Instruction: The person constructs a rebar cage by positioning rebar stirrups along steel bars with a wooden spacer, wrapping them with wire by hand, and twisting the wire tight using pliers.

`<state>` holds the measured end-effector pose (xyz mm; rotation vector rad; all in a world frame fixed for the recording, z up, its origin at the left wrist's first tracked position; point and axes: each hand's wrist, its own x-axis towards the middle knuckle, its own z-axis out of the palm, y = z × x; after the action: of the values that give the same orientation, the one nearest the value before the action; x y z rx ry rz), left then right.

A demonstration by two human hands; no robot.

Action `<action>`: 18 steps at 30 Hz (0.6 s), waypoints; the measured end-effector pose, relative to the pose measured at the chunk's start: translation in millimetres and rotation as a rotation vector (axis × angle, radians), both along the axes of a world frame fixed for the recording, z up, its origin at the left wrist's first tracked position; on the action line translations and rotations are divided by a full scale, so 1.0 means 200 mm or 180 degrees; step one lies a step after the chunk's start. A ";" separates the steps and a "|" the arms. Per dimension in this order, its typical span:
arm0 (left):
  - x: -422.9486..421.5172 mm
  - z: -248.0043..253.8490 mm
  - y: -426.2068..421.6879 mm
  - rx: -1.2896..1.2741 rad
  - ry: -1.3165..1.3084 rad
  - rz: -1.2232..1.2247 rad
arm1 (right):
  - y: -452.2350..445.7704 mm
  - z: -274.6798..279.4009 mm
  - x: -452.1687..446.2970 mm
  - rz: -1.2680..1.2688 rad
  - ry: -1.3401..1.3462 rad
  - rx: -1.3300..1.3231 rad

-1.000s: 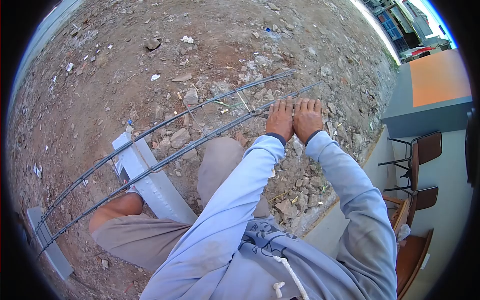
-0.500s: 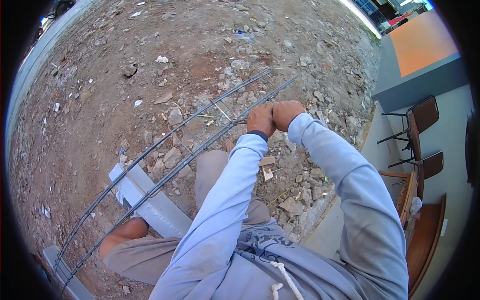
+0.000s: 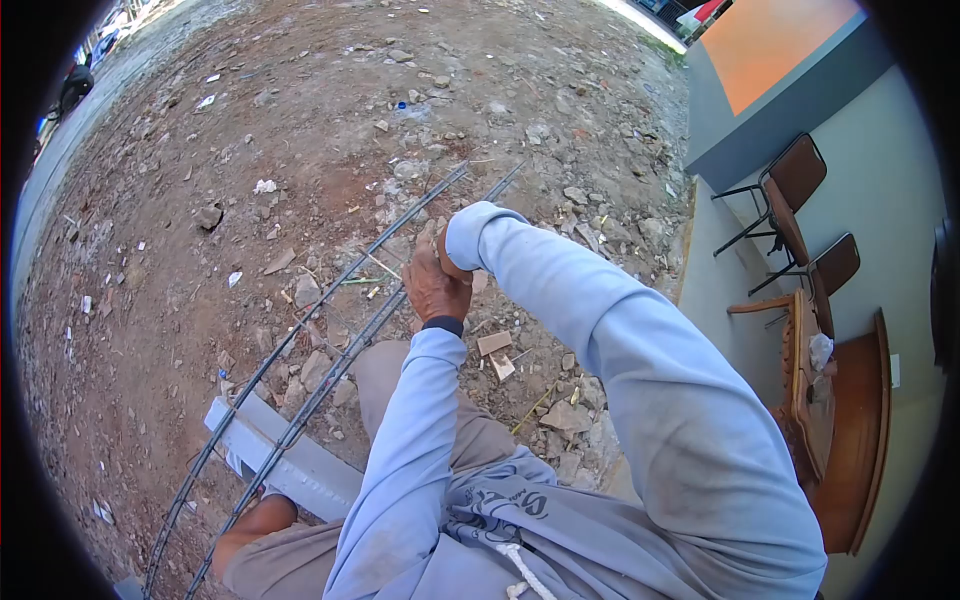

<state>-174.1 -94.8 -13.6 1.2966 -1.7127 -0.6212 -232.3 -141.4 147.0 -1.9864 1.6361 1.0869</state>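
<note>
A long rebar frame (image 3: 325, 378), with parallel ribbed steel rods and thin cross pieces, slants from the lower left up to the middle. Over its nearer rod, toward the upper end, my left hand (image 3: 437, 287) is closed, its fingers bent around the steel. My right hand (image 3: 453, 258) is pressed against it, mostly covered by the sleeve cuff and the left hand; its fingers are hidden. Under the rods lies a grey metal beam (image 3: 300, 474), which bears the frame beside my bent leg.
Stony ground with rubble (image 3: 565, 417) and broken tile pieces (image 3: 495, 345) surrounds me. To the right stand brown folding chairs (image 3: 785, 215), a carved wooden table (image 3: 803, 385) and a wall with an orange panel (image 3: 775, 50).
My hands have moved left and down in the view, and the right forearm now reaches across further. The left hand has turned, fingers upward. The whole scene has shifted as my head turned.
</note>
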 end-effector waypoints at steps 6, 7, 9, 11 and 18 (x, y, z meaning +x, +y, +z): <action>0.01 -0.01 -0.09 0.0608 -0.0086 -0.0629 | 0.19 -0.16 0.11 0.0953 0.1098 -0.1417; 0.03 0.02 -0.10 0.0432 -0.0129 -0.0617 | 0.23 -0.15 0.07 0.1576 0.1197 -0.1749; 0.04 0.03 -0.13 0.0138 -0.0167 -0.0766 | 0.27 -0.16 0.00 0.2154 0.1232 -0.2143; 0.03 0.04 -0.20 -0.0122 -0.0119 -0.1054 | 0.25 -0.19 -0.08 0.2100 0.1150 -0.2293; 0.01 -0.02 -0.30 -0.0305 0.0255 -0.1869 | 0.21 -0.25 -0.02 0.1059 0.1473 -0.2190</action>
<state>-172.9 -155.8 -17.9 0.6797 -2.0346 -0.8947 -235.9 -99.6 96.3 -2.6615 2.1934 1.2929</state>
